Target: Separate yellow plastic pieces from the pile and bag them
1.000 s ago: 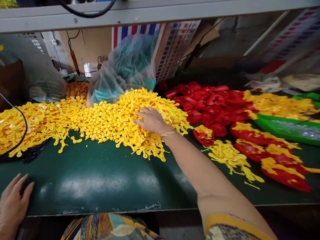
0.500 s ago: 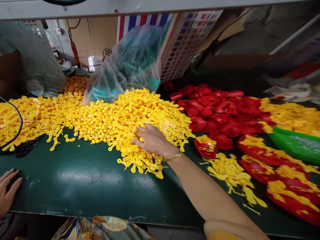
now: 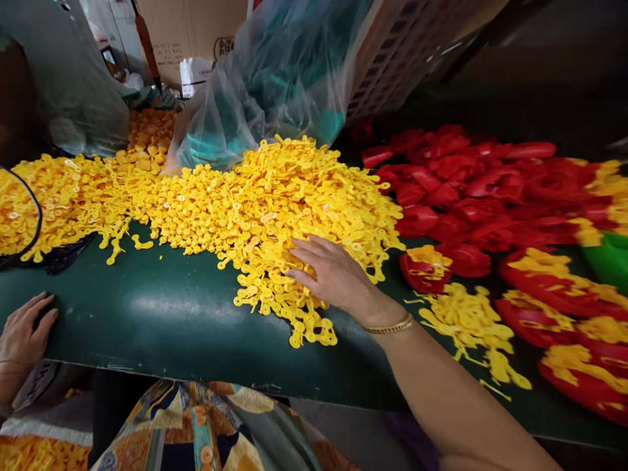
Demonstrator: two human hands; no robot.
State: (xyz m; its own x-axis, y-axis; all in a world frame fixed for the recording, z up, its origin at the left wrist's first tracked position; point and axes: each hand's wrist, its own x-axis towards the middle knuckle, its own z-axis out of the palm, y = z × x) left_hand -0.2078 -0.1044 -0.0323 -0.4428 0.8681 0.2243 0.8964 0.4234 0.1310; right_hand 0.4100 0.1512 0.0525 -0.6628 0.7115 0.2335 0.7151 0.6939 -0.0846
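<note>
A long heap of small yellow plastic pieces (image 3: 275, 209) lies across the dark green table (image 3: 161, 307). My right hand (image 3: 336, 271), with a gold bracelet (image 3: 392, 325) at its wrist, rests palm down on the heap's right front part. Its fingers are spread and point left, and nothing is gripped in them; the palm's underside is hidden. At the far left, my left hand (image 3: 27, 330) lies flat on the table's front edge with fingers apart, holding nothing.
Red pieces (image 3: 481, 183) are piled at the right. Red trays (image 3: 583, 373) and a loose cluster (image 3: 471, 320) hold more yellow pieces. A green tray (image 3: 608, 261) is at the right edge. Behind the heap stand a clear bag (image 3: 275, 85) and a basket (image 3: 392, 59).
The view has tilted down and shifted, showing more patterned cloth below. My right hand has drawn slightly back to the right over the heap. My left hand stays on the table edge.
</note>
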